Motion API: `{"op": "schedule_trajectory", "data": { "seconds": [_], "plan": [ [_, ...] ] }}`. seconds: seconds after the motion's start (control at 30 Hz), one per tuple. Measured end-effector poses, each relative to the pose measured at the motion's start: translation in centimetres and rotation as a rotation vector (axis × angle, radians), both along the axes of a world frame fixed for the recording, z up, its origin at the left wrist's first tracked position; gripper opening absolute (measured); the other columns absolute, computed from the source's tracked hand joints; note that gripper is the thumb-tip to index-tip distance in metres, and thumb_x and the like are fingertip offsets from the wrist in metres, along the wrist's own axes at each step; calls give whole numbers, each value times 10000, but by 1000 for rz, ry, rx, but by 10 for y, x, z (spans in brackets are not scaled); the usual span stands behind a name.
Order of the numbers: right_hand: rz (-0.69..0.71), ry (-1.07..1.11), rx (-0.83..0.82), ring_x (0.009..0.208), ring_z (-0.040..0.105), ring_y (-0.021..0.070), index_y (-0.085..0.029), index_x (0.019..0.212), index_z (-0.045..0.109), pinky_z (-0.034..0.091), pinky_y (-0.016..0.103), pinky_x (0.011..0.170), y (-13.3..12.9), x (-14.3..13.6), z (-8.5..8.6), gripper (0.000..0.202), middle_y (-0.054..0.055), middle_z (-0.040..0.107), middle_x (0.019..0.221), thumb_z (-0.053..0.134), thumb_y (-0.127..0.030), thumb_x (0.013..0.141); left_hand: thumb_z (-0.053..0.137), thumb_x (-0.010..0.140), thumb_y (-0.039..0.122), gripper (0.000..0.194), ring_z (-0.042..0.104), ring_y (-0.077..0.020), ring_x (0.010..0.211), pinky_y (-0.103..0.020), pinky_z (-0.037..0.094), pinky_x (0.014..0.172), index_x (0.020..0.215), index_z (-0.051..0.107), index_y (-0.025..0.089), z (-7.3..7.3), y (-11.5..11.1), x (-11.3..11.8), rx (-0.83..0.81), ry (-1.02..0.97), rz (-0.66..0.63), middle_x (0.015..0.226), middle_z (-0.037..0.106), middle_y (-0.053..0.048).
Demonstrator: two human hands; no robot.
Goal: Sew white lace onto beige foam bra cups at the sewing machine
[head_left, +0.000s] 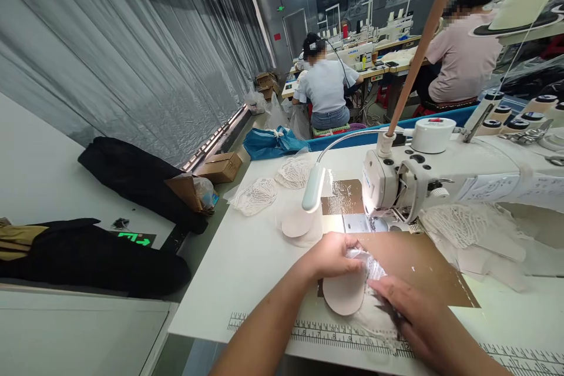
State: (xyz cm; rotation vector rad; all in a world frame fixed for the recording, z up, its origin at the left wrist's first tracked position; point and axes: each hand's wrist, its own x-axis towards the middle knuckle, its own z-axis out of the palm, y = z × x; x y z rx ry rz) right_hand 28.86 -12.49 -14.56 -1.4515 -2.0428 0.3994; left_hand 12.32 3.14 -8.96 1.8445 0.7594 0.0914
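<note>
In the head view, a white lace piece (373,267) with a smooth beige rounded pad (344,292) is held between my hands, just in front of the sewing machine (383,179). My left hand (333,257) pinches its upper left edge, thumb on top. On the right side, my right hand (408,302) grips the lace with thumb and fingers. A dark pointed tip (384,304) shows under the right fingers; what it belongs to is hidden. The lower lace edge hangs over the printed ruler (348,338) on the table.
A lamp (314,187) on a bendable neck reaches over the table. Lace pieces lie at the back left (254,195), and more are piled right (471,232) beneath the machine arm. Thread cones (502,114) stand behind. Two people sit at machines farther back.
</note>
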Motion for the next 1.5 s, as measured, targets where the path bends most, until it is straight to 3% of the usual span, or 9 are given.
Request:
{"op": "schedule_trajectory", "data": {
  "seconds": [0.2,0.33,0.47,0.67,0.83,0.9,1.1,1.4,1.5],
  "plan": [
    [-233,242,-257,982,646,260,-242,1150,628,529,376,839,10,18,33,388,85,700,1053,476,-495,898,795,641,473,420,589,-158,750,-240,436,663,860,703,127,-6,-1,-5,-278,-166,63,815,658,-38],
    [-271,309,-343,893,646,225,-244,1053,630,536,286,685,26,17,50,357,52,687,1009,530,-520,850,803,639,484,442,584,-154,725,-251,439,664,890,736,125,0,-4,-4,-403,-202,44,790,664,-46],
    [-234,254,-367,650,575,171,-239,761,591,454,259,567,38,13,59,317,-12,610,692,435,-477,903,794,666,461,387,554,-132,682,-240,422,634,859,752,129,2,-7,-2,-416,-219,47,712,645,-27],
    [-370,493,-406,582,588,169,-241,1124,629,486,282,544,28,19,59,500,-10,621,686,367,-602,899,826,615,464,399,534,-129,618,-248,401,566,817,743,131,-2,-4,-4,-516,-190,186,677,623,-21],
    [-394,573,-365,1110,605,294,-272,1142,698,524,409,894,20,26,54,498,54,694,1154,522,-614,826,841,588,456,376,514,-122,604,-257,396,579,744,736,130,-1,-3,-2,-556,-246,214,651,612,-11],
    [-323,592,-426,1131,597,301,-250,1171,680,535,419,893,22,28,56,498,67,666,1218,545,-588,832,846,578,460,385,498,-117,587,-255,382,565,724,733,122,-1,-3,-1,-548,-247,214,628,598,-9],
    [-151,481,-489,894,656,231,-219,1113,628,544,385,792,35,22,64,358,42,698,944,479,-473,909,837,598,475,423,475,-105,563,-251,355,563,803,755,114,-4,-3,-1,-539,-242,154,612,600,-8],
    [-216,626,-476,1085,590,238,-207,1197,564,494,313,891,38,22,50,483,70,650,1099,609,-507,820,828,612,467,400,531,-132,618,-261,401,599,785,746,117,-6,-2,-3,-514,-256,186,683,629,-29],
    [-214,532,-551,759,608,175,-207,958,640,490,253,636,40,23,52,318,9,640,826,564,-494,844,819,633,446,372,561,-149,688,-256,421,617,785,737,116,-9,-1,-3,-470,-294,195,775,645,-48]
  ]
}}
